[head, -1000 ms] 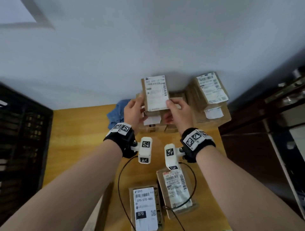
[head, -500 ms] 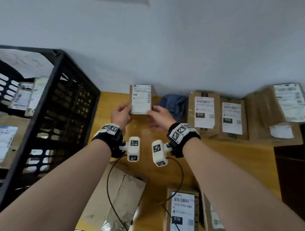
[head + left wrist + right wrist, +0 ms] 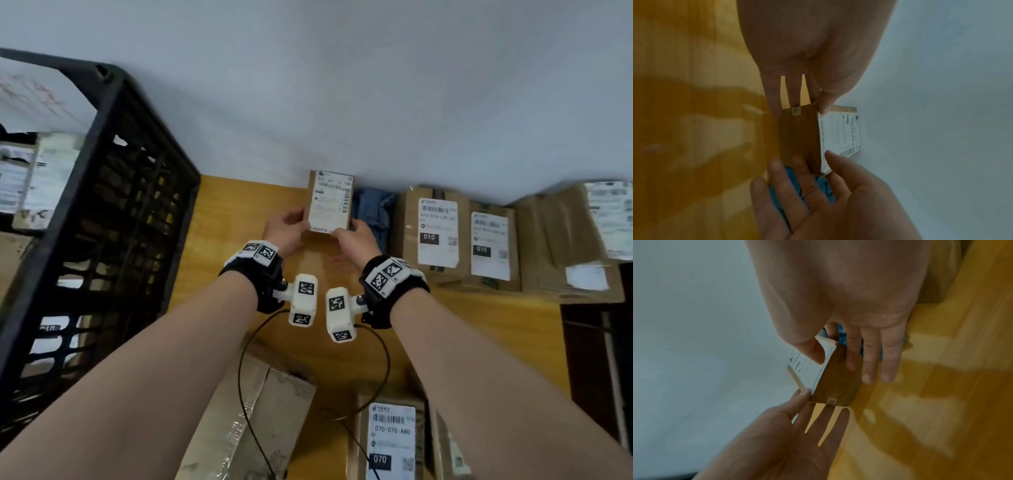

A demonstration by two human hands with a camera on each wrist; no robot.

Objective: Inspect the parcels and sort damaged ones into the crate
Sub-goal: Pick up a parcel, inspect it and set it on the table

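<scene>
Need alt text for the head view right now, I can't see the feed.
Both hands, left hand and right hand, hold a small labelled parcel upright above a wooden table. A black crate stands left; more labelled parcels line the wall right.

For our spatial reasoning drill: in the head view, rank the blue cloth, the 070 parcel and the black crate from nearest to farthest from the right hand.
1. Blue cloth, just beyond the right hand.
2. Black crate, far left.
3. 070 parcel, near table edge.
</scene>
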